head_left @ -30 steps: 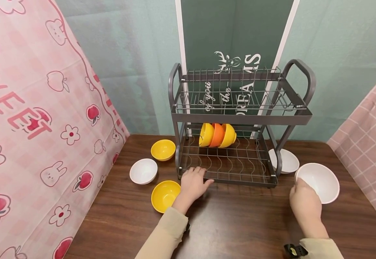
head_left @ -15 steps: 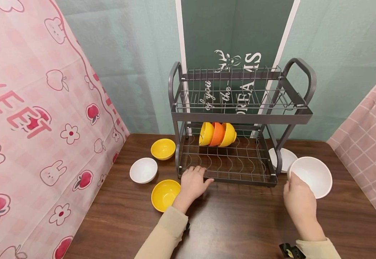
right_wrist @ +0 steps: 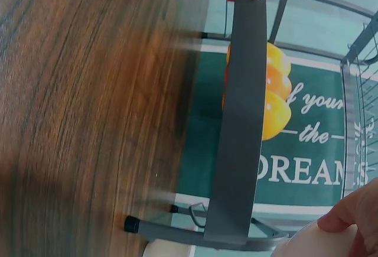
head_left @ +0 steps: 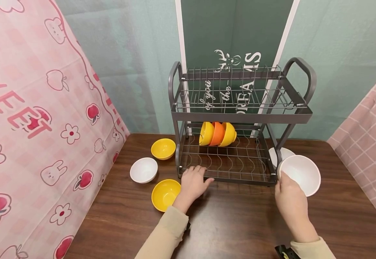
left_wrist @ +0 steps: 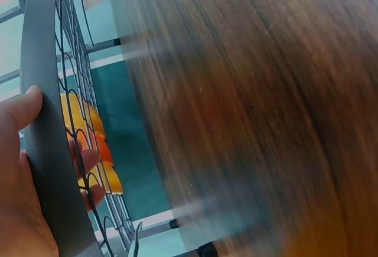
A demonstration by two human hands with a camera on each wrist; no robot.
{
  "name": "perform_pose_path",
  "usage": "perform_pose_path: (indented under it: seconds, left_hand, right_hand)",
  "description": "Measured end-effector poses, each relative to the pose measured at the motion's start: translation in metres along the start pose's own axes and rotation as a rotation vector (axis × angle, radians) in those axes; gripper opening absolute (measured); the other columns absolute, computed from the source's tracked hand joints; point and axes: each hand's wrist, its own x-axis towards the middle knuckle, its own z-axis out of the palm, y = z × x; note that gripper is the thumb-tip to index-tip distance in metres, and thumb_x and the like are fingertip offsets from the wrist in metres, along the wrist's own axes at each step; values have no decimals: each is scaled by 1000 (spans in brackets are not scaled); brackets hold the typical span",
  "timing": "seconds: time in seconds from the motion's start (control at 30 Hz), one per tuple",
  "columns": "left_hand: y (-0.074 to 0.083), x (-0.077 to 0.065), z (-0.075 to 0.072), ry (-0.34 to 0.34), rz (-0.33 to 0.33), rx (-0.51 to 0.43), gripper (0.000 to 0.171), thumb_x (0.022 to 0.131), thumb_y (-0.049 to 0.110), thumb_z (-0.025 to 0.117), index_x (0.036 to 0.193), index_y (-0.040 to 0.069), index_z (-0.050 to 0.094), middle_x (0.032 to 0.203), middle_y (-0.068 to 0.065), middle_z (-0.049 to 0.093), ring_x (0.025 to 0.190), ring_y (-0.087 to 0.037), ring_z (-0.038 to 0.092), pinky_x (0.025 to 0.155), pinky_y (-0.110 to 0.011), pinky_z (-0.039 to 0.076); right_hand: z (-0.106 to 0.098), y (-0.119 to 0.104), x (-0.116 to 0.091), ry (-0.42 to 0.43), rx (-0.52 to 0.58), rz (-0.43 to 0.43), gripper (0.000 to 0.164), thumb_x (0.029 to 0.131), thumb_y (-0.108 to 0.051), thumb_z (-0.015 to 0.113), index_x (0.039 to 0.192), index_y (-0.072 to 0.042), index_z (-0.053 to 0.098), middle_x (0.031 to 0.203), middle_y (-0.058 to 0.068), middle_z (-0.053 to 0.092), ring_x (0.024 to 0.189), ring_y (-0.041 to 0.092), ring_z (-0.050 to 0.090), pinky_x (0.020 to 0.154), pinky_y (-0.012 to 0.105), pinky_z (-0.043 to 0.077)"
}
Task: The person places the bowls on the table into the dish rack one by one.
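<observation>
In the head view a two-tier dark grey dish rack [head_left: 239,118] stands on the wooden table. My left hand [head_left: 192,185] grips the lower tier's front rail; the left wrist view shows the thumb [left_wrist: 28,106] in front of the rail and fingertips behind it. To the rack's right, my right hand [head_left: 291,201] pinches a white bowl [head_left: 302,176] by its left rim, the bowl's mouth tilted toward the camera. On the lower tier, a yellow bowl [head_left: 206,133], an orange bowl [head_left: 218,133] and another yellow bowl [head_left: 229,135] stand on edge in a row.
Left of the rack sit a yellow bowl [head_left: 163,149], a white bowl [head_left: 143,170] and a nearer yellow bowl [head_left: 165,195]. Another white bowl [head_left: 285,154] lies partly hidden behind the rack's right leg. Pink cloth [head_left: 45,151] hangs at the left side.
My right hand has moved left with the white bowl, bringing it close to the rack's right front leg. The left hand has stayed on the rail.
</observation>
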Motion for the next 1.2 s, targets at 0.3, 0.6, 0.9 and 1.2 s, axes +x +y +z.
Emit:
perform_pose_path:
  seconds: [0.3, 0.6, 0.9, 1.2]
  left_hand:
    - [0, -7, -3, -3, -9, -167, 62, 86, 53, 55, 134, 15, 47, 129, -1, 57, 122, -20, 50, 109, -39, 32]
    - [13, -13, -21, 2, -93, -608, 53, 91, 36, 55, 136, 10, 43, 127, -6, 56, 123, -26, 48, 107, -43, 33]
    - [33, -17, -27, -27, -129, -1150, 46, 95, 26, 51, 136, 7, 40, 129, -11, 53, 123, -25, 48, 105, -43, 36]
    - [47, -16, -29, -74, -247, -1516, 44, 95, 18, 50, 132, -4, 40, 130, -24, 51, 121, -34, 50, 102, -39, 41]
  right_hand:
    - [5, -13, -8, 11, 27, -60, 29, 78, 5, 53, 107, 9, 56, 83, 34, 61, 76, 51, 58, 57, 59, 43]
    - [11, -27, -6, 42, 29, -144, 33, 78, 6, 54, 110, 10, 58, 97, 30, 64, 83, 46, 61, 66, 56, 47]
    - [28, -52, -14, 33, 50, -286, 34, 75, 6, 59, 108, 10, 61, 104, 21, 67, 88, 37, 65, 70, 47, 52]
    - [41, -76, -26, 29, 70, -424, 38, 69, 5, 64, 106, 8, 63, 101, 18, 69, 87, 30, 66, 72, 40, 53]
